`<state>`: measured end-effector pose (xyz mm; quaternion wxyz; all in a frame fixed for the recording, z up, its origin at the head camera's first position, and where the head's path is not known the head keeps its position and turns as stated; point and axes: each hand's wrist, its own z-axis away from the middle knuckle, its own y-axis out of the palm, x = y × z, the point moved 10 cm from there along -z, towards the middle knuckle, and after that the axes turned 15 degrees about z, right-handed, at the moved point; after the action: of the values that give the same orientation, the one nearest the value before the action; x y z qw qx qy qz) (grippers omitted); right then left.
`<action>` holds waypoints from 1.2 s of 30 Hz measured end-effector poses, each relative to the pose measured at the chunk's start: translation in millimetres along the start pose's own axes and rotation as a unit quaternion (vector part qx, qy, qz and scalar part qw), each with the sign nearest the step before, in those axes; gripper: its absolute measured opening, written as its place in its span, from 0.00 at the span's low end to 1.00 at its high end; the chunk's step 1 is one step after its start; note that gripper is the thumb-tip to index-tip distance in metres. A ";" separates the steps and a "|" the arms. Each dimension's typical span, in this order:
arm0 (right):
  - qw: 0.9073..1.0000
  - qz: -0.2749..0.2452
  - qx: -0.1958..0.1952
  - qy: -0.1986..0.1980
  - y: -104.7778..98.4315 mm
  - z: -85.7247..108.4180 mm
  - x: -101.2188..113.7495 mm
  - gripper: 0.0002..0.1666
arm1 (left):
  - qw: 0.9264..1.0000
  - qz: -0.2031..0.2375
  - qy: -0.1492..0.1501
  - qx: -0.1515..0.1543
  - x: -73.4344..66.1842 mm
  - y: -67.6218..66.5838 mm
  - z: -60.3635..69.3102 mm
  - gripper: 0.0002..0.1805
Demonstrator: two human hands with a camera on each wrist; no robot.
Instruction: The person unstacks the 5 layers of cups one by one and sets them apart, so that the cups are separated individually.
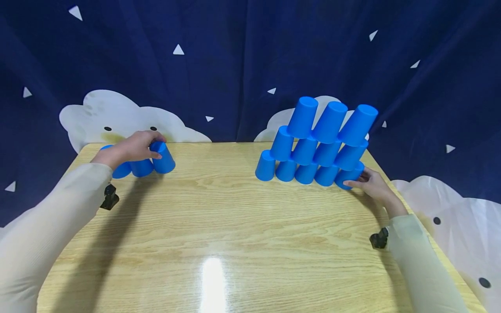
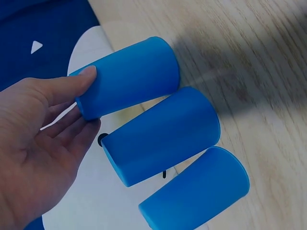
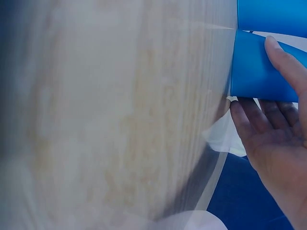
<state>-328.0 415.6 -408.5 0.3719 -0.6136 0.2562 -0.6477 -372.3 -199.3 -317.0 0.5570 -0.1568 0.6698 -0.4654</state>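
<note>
My left hand (image 1: 135, 148) pinches the narrow upper end of a blue cup (image 1: 164, 161) between thumb and fingers at the back left of the table. That cup stands upside down at the right end of a row of three; the middle cup (image 2: 163, 136) and the left cup (image 2: 199, 191) are partly behind the hand in the head view. My right hand (image 1: 373, 184) holds the rightmost bottom cup (image 1: 346, 176) of a stacked blue cup wall, thumb (image 3: 273, 43) on its near side, fingers along its right side. Above it, upside-down cups rise in tiers, three on top (image 1: 330, 121).
The wooden table (image 1: 219, 217) has its back edge just behind the cups and its right edge beside my right hand. A dark blue curtain (image 1: 219, 65) with white clouds and triangles hangs behind. Small black devices (image 1: 109, 198) sit at both wrists.
</note>
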 end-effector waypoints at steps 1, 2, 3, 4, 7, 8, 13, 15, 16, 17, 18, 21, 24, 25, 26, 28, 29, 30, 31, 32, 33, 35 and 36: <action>1.000 -0.001 0.001 -0.001 0.4 -0.1 0.2 0.49 | 1.000 0.000 -0.002 0.000 0.7 0.4 -0.1 0.27; 1.000 0.000 0.001 -0.001 0.7 -0.3 0.1 0.49 | 1.000 -0.001 -0.003 0.001 1.0 0.7 0.0 0.27; 1.000 0.001 0.001 -0.001 1.0 -0.5 -0.2 0.49 | 1.000 -0.002 -0.004 0.002 1.4 0.6 0.1 0.27; 1.000 0.002 0.001 -0.001 1.2 -0.8 -0.7 0.48 | 1.000 -0.003 -0.005 0.001 1.5 0.7 0.2 0.27; 1.000 0.005 0.000 0.000 1.6 -1.9 -2.2 0.48 | 1.000 -0.008 -0.005 0.001 2.4 -0.4 0.0 0.27; 1.000 0.006 -0.001 -0.001 1.6 -2.3 -2.7 0.48 | 1.000 -0.009 -0.006 0.001 2.3 -0.8 0.0 0.27; 1.000 0.011 -0.004 -0.002 1.1 -3.2 -2.8 0.48 | 1.000 -0.010 -0.005 0.003 0.7 -1.6 0.0 0.27; 1.000 0.012 -0.005 -0.001 1.2 -3.1 -2.0 0.48 | 1.000 -0.006 -0.004 0.004 -0.2 -1.8 -0.2 0.28; 1.000 0.012 -0.005 -0.001 1.2 -2.9 -1.6 0.48 | 1.000 -0.002 -0.003 0.004 -0.7 -2.0 -0.4 0.28; 1.000 0.011 -0.004 -0.001 1.3 -2.7 -1.2 0.48 | 1.000 0.004 -0.003 0.003 -1.1 -2.4 -0.9 0.29; 1.000 0.011 -0.004 -0.001 1.3 -2.5 -0.8 0.48 | 1.000 0.009 -0.003 0.002 -1.8 -3.0 -1.2 0.29; 1.000 0.010 -0.005 -0.003 1.2 -1.8 0.2 0.49 | 1.000 0.026 -0.007 -0.003 -4.8 -5.7 -2.9 0.29; 1.000 0.012 -0.006 -0.005 0.9 -1.0 1.1 0.49 | 0.999 0.044 -0.009 -0.011 -12.4 -8.6 -5.7 0.29; 1.000 0.012 -0.007 -0.005 0.7 -0.7 1.1 0.49 | 0.999 0.052 -0.009 -0.013 -15.9 -9.2 -7.1 0.30; 1.000 0.014 -0.007 -0.004 0.5 -0.4 1.1 0.49 | 0.998 0.060 -0.006 -0.016 -20.5 -9.6 -8.7 0.30; 1.000 0.013 -0.009 -0.003 0.0 0.2 1.1 0.49 | 0.997 0.080 0.004 -0.020 -31.5 -9.5 -12.4 0.30; 1.000 0.013 -0.009 -0.004 -0.3 0.3 1.1 0.49 | 0.996 0.092 0.009 -0.021 -37.5 -8.7 -14.5 0.29; 1.000 0.013 -0.010 -0.004 -0.5 0.5 1.1 0.49 | 0.994 0.104 0.012 -0.021 -44.0 -7.4 -16.5 0.29; 1.000 0.012 -0.010 -0.003 -0.6 0.4 0.5 0.50 | 0.993 0.114 0.018 -0.020 -50.9 -5.8 -18.5 0.29; 1.000 0.011 -0.009 -0.002 -0.7 0.5 0.2 0.50 | 0.992 0.123 0.024 -0.019 -58.5 -4.0 -20.9 0.29; 1.000 0.009 -0.009 -0.003 -0.8 0.5 -0.1 0.50 | 0.990 0.134 0.029 -0.018 -66.1 -1.9 -23.5 0.29; 1.000 0.008 -0.009 -0.002 -0.7 0.4 -0.9 0.50 | 0.987 0.153 0.039 -0.014 -81.9 2.9 -29.6 0.29; 1.000 0.009 -0.009 -0.001 -0.6 0.3 -1.5 0.50 | 0.986 0.160 0.047 -0.013 -90.3 5.2 -33.2 0.29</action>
<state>-327.8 417.2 -408.9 0.3726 -0.6150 0.2674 -0.6415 -370.5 -116.0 -268.7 0.5903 -0.0328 0.7178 -0.3677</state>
